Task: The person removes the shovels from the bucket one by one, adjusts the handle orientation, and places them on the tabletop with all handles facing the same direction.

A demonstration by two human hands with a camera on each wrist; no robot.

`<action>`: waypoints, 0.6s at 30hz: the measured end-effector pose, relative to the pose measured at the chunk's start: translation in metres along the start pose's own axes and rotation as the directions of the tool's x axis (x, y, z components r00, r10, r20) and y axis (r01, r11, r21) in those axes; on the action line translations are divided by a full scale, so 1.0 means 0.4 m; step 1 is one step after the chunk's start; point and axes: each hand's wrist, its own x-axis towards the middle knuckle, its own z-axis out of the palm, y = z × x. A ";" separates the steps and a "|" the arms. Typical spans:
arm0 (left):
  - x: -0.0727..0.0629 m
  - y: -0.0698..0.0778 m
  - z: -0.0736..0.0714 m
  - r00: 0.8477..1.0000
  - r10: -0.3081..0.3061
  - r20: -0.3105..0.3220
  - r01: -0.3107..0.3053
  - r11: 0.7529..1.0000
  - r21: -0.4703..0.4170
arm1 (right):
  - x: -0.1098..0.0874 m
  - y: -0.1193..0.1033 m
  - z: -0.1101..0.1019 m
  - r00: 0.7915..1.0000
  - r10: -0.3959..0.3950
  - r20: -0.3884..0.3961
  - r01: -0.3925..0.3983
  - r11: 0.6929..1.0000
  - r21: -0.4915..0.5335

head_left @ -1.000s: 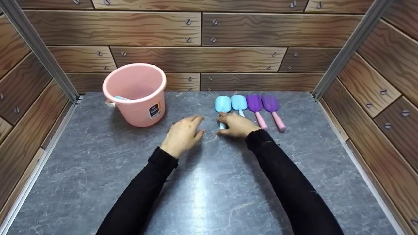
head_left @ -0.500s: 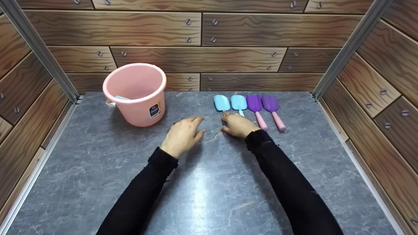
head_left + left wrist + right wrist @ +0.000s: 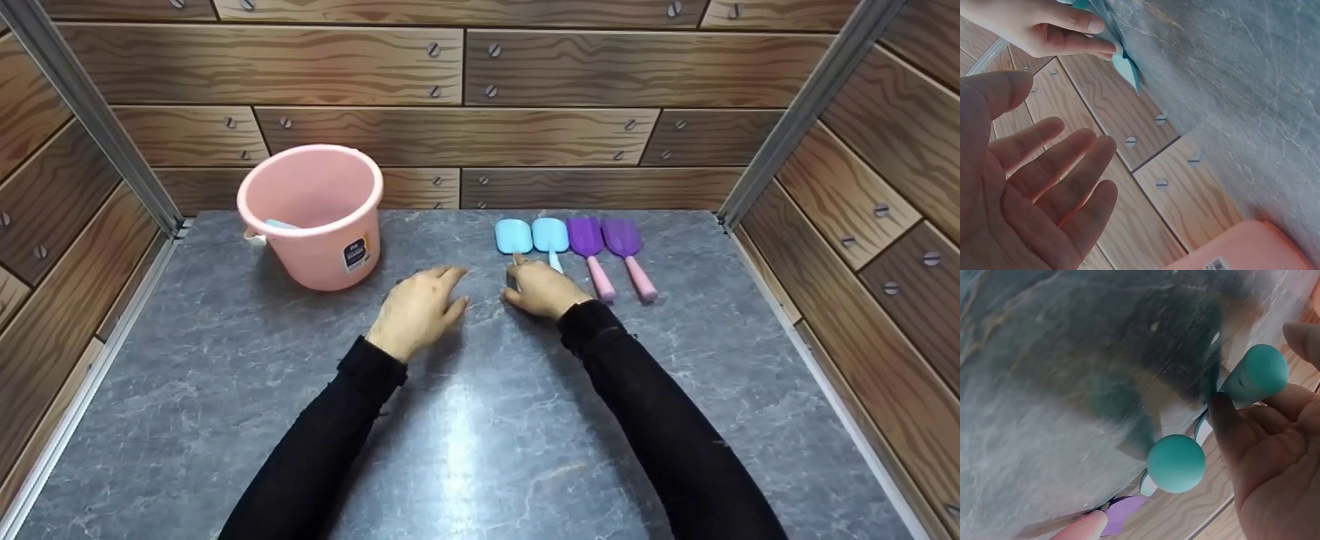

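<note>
In the head view my right hand [image 3: 546,289] is over the handle of the leftmost light-blue toy shovel [image 3: 514,236]. From the right wrist view, a finger touches the side of that shovel's handle [image 3: 1258,374], and the thumb [image 3: 1304,343] stands apart from it. A second light-blue shovel [image 3: 550,235] lies beside it, its handle partly hidden by the hand. Two purple shovels [image 3: 585,236] with pink handles complete the row. My left hand [image 3: 417,311] hovers palm down near the middle, holding nothing; its relaxed fingers show in the left wrist view.
A pink bucket [image 3: 352,240] stands at the back left, with a bit of something light blue [image 3: 281,224] visible inside. Wood-patterned walls [image 3: 360,67] enclose the grey marbled tabletop [image 3: 225,390] at the back and both sides.
The leftmost light-blue shovel, tilted half a second ago, now lies straighter and slightly further right, beside the second one. My right hand has shifted only slightly; the left stays in place.
</note>
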 end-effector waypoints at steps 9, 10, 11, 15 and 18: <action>0.008 -0.006 -0.028 1.000 0.009 -0.005 -0.009 1.000 0.029 | -0.077 -0.120 -0.140 0.995 0.053 0.083 -0.060 0.994 0.088; 0.009 -0.007 -0.033 1.000 0.012 -0.011 -0.011 0.999 0.034 | -0.081 -0.121 -0.144 0.996 0.052 0.077 -0.059 0.994 0.095; 0.011 -0.009 -0.038 1.000 0.016 -0.018 -0.015 0.999 0.038 | -0.085 -0.121 -0.148 0.997 0.049 0.067 -0.056 0.993 0.104; 0.017 -0.014 -0.065 0.998 0.025 -0.051 -0.022 0.999 0.048 | -0.104 -0.122 -0.165 0.999 0.040 0.030 -0.044 0.987 0.153; 0.024 -0.020 -0.092 0.996 0.029 -0.079 -0.025 0.998 0.054 | -0.121 -0.128 -0.180 0.999 0.036 0.002 -0.036 0.985 0.168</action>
